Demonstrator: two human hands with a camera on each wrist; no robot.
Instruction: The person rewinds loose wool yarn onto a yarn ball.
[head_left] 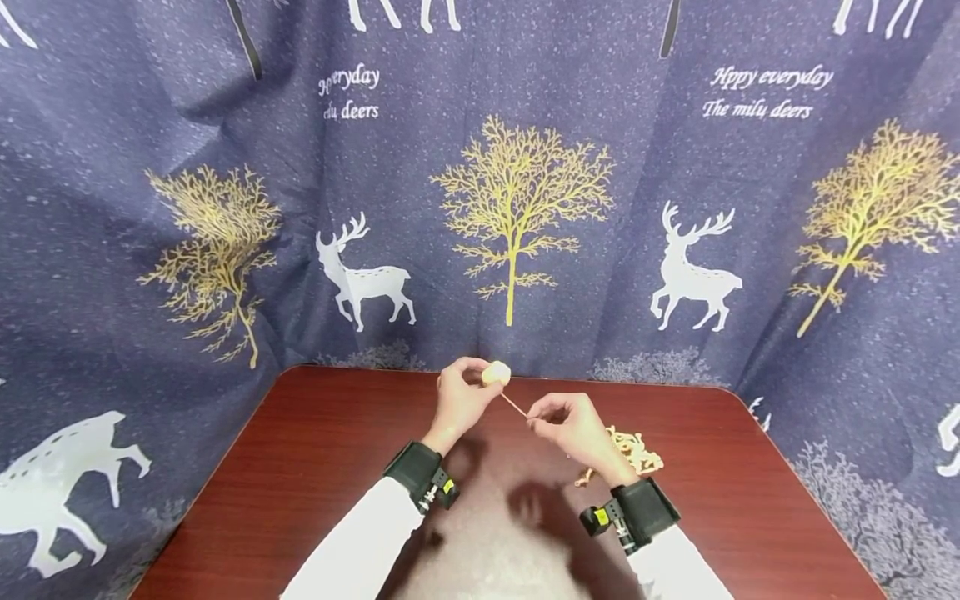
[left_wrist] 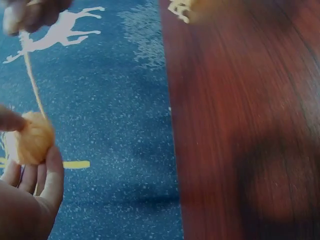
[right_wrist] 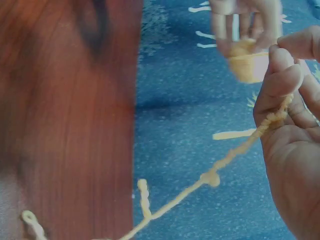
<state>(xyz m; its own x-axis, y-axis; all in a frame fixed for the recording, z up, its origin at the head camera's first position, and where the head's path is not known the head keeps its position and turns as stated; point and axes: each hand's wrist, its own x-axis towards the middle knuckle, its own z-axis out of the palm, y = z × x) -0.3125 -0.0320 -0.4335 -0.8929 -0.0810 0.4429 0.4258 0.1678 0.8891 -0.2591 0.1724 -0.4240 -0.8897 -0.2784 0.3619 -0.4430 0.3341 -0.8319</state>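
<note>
The yarn ball (left_wrist: 37,140) looks matt and fibrous, its strand (right_wrist: 175,201) rough and knobbly. The wood-grained tabletop (head_left: 330,442) is smooth and glossy, the backdrop (head_left: 555,67) creased matt cloth; the wrist straps (head_left: 651,508) are matt, possibly fabric.

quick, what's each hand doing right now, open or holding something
Left hand: closed, holding the yarn ball.
Right hand: closed, pinching the yarn strand.

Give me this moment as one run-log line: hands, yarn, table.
left hand: holds yarn ball | right hand: pinches yarn strand | strand: ball to right hand | yarn pile: on table
</note>
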